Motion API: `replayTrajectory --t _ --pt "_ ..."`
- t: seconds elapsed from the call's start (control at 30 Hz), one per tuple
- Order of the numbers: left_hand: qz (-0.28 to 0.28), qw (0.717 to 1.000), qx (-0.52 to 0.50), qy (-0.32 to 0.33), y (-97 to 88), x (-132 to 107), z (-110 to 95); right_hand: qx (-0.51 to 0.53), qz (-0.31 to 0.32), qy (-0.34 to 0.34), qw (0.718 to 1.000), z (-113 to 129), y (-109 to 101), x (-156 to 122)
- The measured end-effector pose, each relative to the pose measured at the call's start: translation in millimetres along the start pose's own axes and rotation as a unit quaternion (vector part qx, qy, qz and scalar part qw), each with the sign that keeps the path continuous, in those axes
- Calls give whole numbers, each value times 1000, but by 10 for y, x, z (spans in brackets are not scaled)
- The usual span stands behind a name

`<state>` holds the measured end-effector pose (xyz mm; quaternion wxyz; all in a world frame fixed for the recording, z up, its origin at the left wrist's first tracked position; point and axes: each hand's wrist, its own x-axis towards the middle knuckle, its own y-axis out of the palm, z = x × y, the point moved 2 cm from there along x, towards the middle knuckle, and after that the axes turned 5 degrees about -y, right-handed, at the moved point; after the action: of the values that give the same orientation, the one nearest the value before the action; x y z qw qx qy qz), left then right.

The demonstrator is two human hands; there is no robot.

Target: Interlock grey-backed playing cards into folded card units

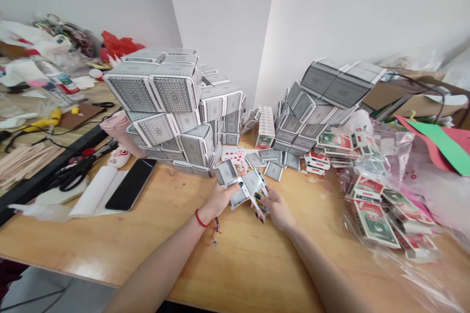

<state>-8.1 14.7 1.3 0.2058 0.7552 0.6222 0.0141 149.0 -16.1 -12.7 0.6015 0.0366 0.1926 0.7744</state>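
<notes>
**Folded cards in both hands, center table**

Left hand (pixel 216 200) has its thumb on top of folded cards (pixel 238 199), pinching them; pieces splay out to the far side. Right hand (pixel 277 207) grips the right end of the bunch, fingertips tucked under. Can't tell if the pieces are already locked together.

My take on doing it well: steady with the left, let the right do the fine fitting. Line up folds before pushing, light thumb pressure. Card probably creases fast if forced, so back off and re-square rather than push.

Edges and room, left to right: scissors (pixel 75 171), then phone (pixel 131 184), both well apart from the left hand. Left stack (pixel 176 90) stands beyond that hand, upper tiers uneven; I'd keep knuckles off it. Loose cards (pixel 273 171) sit just past the fingers, so little room far side. Right stack (pixel 316 114) overhangs near its top; looks easy to knock. Boxes (pixel 376 225) and plastic wrap limit far right. Best elbow room: near side of the table (pixel 242 269), between the forearms.
</notes>
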Motion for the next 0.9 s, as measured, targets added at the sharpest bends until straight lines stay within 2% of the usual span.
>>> replayTrajectory --t 0.23,0.5,0.73,0.9 --pt "22 999 34 11 -10 -4 -9 -21 30 6 999 37 6 -15" --pt "22 997 70 35 82 -62 -81 -9 1 -29 1000 7 6 -8" --pt "18 998 64 15 90 -75 -58 -4 9 -32 999 6 -4 -31" --pt "11 998 65 8 102 -68 -38 14 31 -7 999 -29 -40 -12"
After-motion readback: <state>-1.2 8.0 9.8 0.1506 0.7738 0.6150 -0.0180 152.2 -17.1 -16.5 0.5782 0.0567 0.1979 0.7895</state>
